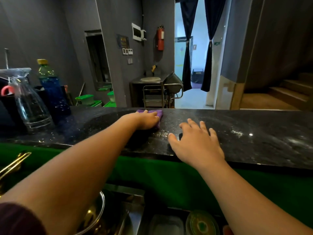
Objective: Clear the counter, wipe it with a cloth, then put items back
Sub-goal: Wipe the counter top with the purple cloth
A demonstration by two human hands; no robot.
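A black speckled stone counter [254, 133] runs across the middle of the view. My left hand [145, 120] reaches to its far edge and presses flat on a purple cloth [158, 113], which shows around my fingers. My right hand [196, 143] rests palm down on the counter's near edge, fingers spread, holding nothing. At the counter's left end stand a clear glass jug [30, 106] and a blue plastic bottle with a yellow cap [50, 89].
A green panel [160, 180] drops below the counter's front edge. Below it are a metal pot [96, 216], a steel sink area and small dishes [201, 223]. A brass tap [13, 165] is at the left. Beyond the counter stands a steel washstand [152, 89].
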